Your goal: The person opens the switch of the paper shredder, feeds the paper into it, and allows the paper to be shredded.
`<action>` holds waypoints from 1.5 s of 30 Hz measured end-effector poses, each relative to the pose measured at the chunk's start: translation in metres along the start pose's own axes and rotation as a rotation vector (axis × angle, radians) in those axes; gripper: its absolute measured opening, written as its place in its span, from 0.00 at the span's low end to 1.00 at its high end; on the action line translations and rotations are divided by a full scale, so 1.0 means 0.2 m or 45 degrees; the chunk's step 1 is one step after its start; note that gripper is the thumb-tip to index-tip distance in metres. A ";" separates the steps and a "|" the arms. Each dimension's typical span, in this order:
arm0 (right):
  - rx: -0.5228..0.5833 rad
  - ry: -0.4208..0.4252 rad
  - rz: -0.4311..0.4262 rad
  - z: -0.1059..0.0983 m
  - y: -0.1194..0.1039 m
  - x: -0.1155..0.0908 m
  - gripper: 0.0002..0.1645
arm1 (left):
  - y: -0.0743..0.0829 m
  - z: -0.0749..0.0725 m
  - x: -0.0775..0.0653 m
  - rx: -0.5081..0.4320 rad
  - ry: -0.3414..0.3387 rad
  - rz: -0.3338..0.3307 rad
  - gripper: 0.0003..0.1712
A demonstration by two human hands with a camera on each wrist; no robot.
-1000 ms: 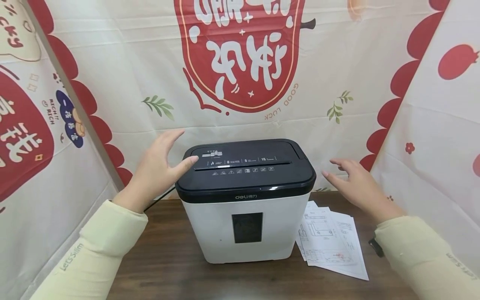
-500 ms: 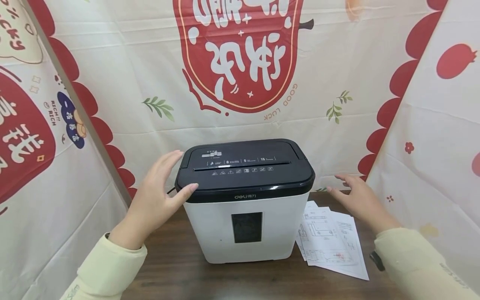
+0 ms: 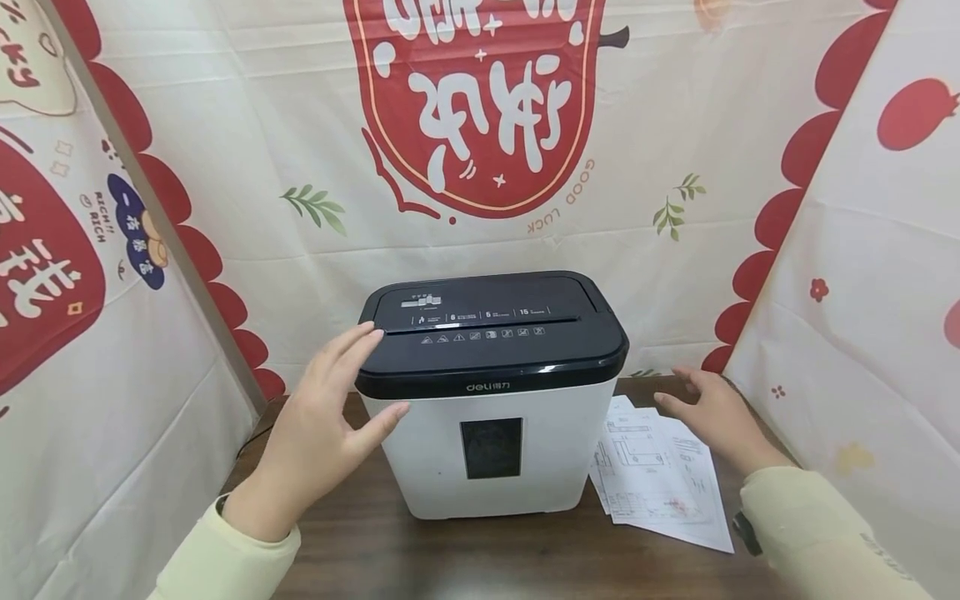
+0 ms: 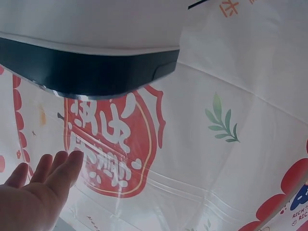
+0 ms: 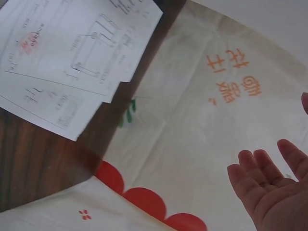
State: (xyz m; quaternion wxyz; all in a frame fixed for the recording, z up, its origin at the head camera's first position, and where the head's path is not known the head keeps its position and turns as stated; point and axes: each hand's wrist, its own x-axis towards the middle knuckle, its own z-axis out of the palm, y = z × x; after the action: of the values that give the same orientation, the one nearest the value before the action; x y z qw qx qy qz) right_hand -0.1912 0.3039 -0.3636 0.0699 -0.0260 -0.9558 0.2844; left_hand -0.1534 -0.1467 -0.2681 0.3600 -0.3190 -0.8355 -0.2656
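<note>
Looking at a black-and-white paper shredder (image 3: 492, 400), standing upright on the tabletop (image 3: 570, 562) in front of a patterned cloth backdrop (image 3: 480, 250). Holding the left grip (image 3: 311, 429) totally released just off the shredder's left front side, with fingers spread and thumb pointing inward. Overlapping the black lid (image 3: 480, 360) in the head view, but showing a gap in the left wrist view, so calling that one apart. Hovering the right grip (image 3: 712, 417) released too, apart from the shredder's other side, with loosely bent fingers near the far edge of some loose papers (image 3: 652, 475). Seeing those papers fanned out flat on the tabletop just right of the shredder, with line drawings and a reddish mark on the top sheet. Noticing a narrow slot (image 3: 480, 326) across the lid, a row of little icons (image 3: 483, 335) in front of it, and a dark window (image 3: 491, 448) in the white front (image 3: 491, 497). Spotting a dark cord (image 3: 253, 438) at the left, too. Wearing pale yellow sleeves (image 3: 228, 554) on both arms, with a dark band (image 3: 746, 533) by the right cuff. Also getting a big red badge (image 3: 480, 83) with white characters on the cloth straight ahead.
</note>
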 end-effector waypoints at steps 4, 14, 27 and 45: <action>0.002 -0.022 0.040 0.04 0.05 -0.01 0.44 | 0.02 0.03 -0.03 0.016 0.026 0.097 0.42; 0.012 -0.048 0.119 0.12 0.19 -0.01 0.47 | 0.07 0.10 -0.10 0.012 0.080 0.163 0.39; 0.017 -0.124 0.258 0.27 0.37 0.02 0.50 | 0.16 0.17 -0.13 -0.039 0.055 0.290 0.36; 0.027 -0.196 0.428 0.44 0.53 0.04 0.55 | 0.23 0.29 -0.19 -0.041 -0.060 0.319 0.43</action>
State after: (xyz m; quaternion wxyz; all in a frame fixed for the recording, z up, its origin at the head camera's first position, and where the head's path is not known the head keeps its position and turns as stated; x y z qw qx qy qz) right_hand -0.2111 0.3455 -0.4930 -0.0518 -0.1627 -0.9375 0.3031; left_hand -0.1252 -0.0910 -0.3216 0.3656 -0.4327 -0.7930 -0.2243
